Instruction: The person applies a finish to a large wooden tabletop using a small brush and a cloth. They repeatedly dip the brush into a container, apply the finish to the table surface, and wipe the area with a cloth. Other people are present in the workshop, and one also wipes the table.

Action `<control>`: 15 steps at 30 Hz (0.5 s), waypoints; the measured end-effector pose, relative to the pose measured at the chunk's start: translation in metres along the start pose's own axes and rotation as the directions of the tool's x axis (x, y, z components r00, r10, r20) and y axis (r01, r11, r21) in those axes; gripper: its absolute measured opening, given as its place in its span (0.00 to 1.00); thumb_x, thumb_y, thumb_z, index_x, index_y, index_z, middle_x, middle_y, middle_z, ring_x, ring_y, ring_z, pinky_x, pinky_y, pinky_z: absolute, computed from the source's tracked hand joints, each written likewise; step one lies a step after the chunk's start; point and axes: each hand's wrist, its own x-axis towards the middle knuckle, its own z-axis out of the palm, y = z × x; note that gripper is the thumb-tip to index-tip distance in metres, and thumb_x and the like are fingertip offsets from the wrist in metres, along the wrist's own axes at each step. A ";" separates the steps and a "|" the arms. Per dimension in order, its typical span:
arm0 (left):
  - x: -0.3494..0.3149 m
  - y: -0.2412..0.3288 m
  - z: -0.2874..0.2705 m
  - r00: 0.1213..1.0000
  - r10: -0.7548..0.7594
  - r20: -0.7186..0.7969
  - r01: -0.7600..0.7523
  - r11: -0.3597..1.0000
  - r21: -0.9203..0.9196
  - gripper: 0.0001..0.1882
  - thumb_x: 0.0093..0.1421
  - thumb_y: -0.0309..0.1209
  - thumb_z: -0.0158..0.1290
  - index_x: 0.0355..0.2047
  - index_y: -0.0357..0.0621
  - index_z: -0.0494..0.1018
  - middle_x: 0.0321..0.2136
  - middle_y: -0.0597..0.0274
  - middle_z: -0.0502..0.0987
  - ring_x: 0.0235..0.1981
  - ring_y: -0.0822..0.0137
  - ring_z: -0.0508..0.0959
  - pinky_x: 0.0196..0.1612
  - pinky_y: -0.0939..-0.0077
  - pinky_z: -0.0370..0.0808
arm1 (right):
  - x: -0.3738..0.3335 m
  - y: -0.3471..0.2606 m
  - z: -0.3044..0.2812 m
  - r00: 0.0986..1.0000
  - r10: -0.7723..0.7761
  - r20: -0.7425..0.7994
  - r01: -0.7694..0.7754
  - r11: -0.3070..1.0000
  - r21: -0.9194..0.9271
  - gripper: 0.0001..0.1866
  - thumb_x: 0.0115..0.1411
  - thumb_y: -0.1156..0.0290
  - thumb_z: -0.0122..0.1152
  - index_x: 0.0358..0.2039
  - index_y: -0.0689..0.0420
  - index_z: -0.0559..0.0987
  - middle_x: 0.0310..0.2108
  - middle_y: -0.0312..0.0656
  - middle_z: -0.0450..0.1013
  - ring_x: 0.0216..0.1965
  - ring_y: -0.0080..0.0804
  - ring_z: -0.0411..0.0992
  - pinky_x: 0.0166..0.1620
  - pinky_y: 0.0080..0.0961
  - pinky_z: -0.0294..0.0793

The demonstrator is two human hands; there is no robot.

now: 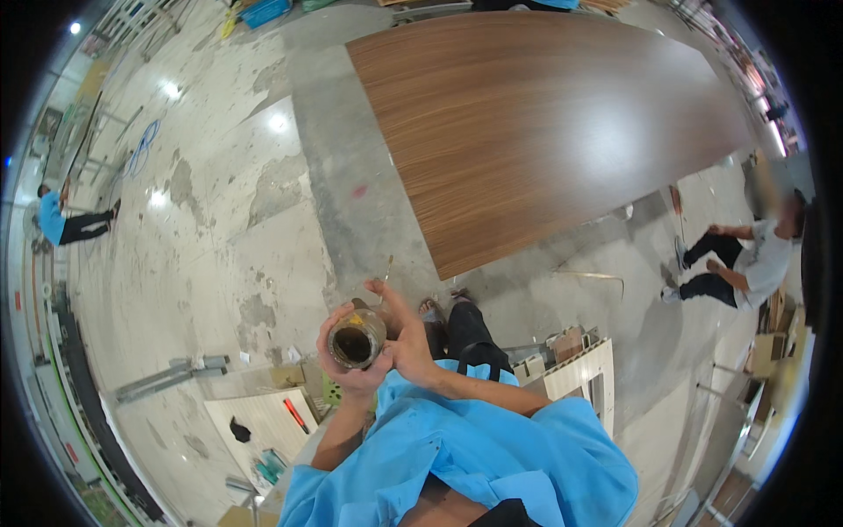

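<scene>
I hold a cloudy, stained jar (362, 325) in front of my body, its round mouth turned up toward me. The inside looks dark, and yellow smears mark the wall near the mouth. My left hand (341, 369) is wrapped round the near and left side of the jar. On the other side, my right hand (406, 341) presses against it, with a finger or thumb stretching out past the far end. A thin stick with a yellowish tip (389, 263) shows just beyond that finger; whether I hold it or it lies on the floor I cannot tell.
A large wood-grain panel (544, 132) lies ahead to the right, its near corner close to my feet. One person (755, 263) sits at the right; another (66, 220) is far left. Metal profiles (171, 378) and a board with a red-handled tool (296, 415) lie left.
</scene>
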 end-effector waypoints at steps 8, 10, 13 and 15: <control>-0.005 -0.003 -0.016 0.990 0.027 -0.136 -0.018 0.998 0.062 0.39 0.44 0.37 0.69 0.54 0.33 0.65 0.44 0.47 0.77 0.44 0.57 0.80 0.47 0.63 0.78 | -0.014 0.007 0.011 0.992 0.073 0.105 -0.067 0.996 -0.060 0.45 0.55 0.75 0.66 0.70 0.65 0.53 0.70 0.47 0.54 0.64 0.35 0.63 0.65 0.32 0.63; -0.007 0.001 -0.019 0.989 0.045 -0.140 -0.035 0.997 0.070 0.39 0.43 0.38 0.69 0.52 0.33 0.66 0.43 0.47 0.77 0.41 0.57 0.81 0.44 0.64 0.79 | -0.015 0.002 0.010 0.981 0.102 0.164 -0.088 0.992 -0.092 0.45 0.56 0.74 0.67 0.70 0.64 0.54 0.70 0.46 0.55 0.63 0.34 0.64 0.64 0.32 0.64; -0.017 0.005 -0.027 0.982 0.115 -0.153 -0.090 0.983 0.160 0.39 0.43 0.39 0.69 0.52 0.32 0.67 0.42 0.46 0.78 0.41 0.56 0.81 0.44 0.64 0.79 | -0.018 0.000 0.006 0.963 0.124 0.238 -0.082 0.980 -0.179 0.45 0.57 0.70 0.68 0.70 0.63 0.55 0.69 0.46 0.56 0.61 0.33 0.66 0.62 0.31 0.66; -0.026 0.003 -0.033 0.976 0.090 -0.200 -0.055 0.983 0.176 0.40 0.42 0.42 0.71 0.51 0.32 0.67 0.40 0.46 0.78 0.40 0.55 0.81 0.43 0.63 0.79 | -0.020 0.004 0.004 0.942 0.149 0.302 -0.064 0.960 -0.272 0.45 0.57 0.67 0.68 0.70 0.62 0.55 0.68 0.47 0.57 0.60 0.33 0.67 0.61 0.31 0.67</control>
